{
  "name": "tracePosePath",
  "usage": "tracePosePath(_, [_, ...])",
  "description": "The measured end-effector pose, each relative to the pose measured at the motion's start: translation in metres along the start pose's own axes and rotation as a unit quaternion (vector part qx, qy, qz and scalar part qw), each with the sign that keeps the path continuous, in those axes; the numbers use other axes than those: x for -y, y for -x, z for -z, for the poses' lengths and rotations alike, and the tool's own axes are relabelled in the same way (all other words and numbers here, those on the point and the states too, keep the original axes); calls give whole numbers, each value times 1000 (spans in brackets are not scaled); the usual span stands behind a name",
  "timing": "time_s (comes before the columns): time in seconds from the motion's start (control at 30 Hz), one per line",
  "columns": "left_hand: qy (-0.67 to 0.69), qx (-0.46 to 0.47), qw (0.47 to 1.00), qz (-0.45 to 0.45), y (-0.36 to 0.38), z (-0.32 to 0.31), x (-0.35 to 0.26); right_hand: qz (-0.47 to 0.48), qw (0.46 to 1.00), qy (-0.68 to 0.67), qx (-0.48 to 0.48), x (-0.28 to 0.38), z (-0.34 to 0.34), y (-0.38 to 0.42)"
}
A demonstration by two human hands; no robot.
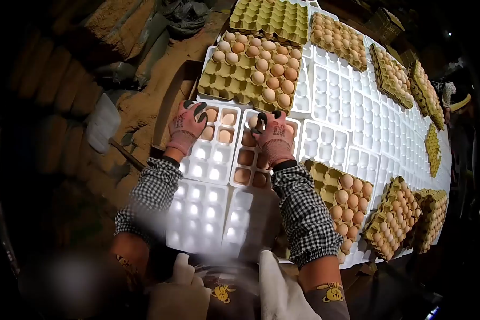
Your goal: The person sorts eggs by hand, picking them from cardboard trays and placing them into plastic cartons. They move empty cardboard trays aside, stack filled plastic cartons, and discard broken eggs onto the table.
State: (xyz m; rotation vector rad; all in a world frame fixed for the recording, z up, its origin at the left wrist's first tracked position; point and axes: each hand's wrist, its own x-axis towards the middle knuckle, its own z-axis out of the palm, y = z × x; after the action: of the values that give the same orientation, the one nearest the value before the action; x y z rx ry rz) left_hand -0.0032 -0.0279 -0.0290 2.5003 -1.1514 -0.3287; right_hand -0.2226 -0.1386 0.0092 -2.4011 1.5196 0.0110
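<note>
My left hand [186, 127], in a pink glove with dark fingertips, reaches over the upper left corner of a white foam tray [236, 114]. Its fingers are bent beside a brown egg [212, 114]; whatever lies under them is hidden. Over the neighbouring white foam tray [297, 140], my right hand [275, 136] has its gloved fingers curled downward, close to a pale egg [253, 122]. I cannot see what is beneath its palm. Several brown eggs [245, 157] sit in this tray's cells, and the left tray holds eggs in its upper rows.
Just beyond my hands, a yellowish pulp tray [218, 80] is partly filled with eggs. Behind it lies another pulp tray [269, 21]. More egg-filled trays [393, 217] rest on white foam trays to the right. A shovel [104, 122] stands at the left.
</note>
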Motion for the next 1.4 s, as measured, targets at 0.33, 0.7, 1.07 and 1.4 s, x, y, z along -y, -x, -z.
tracePosePath(0.33, [148,-86,975,-139,85,7,101,97,933,-339,-75,66,-63,39])
tracePosePath(0.7, [-194,-46,972,-124,97,-35,142,81,942,-320,-59,37,-16,224])
tracePosePath(1.07, [418,316,834,-173,271,9,-176,-123,896,-424,-55,-200,58,365])
tracePosePath(1.4, [330,195,849,-365,294,-27,-232,101,992,39,-65,-223,63,360])
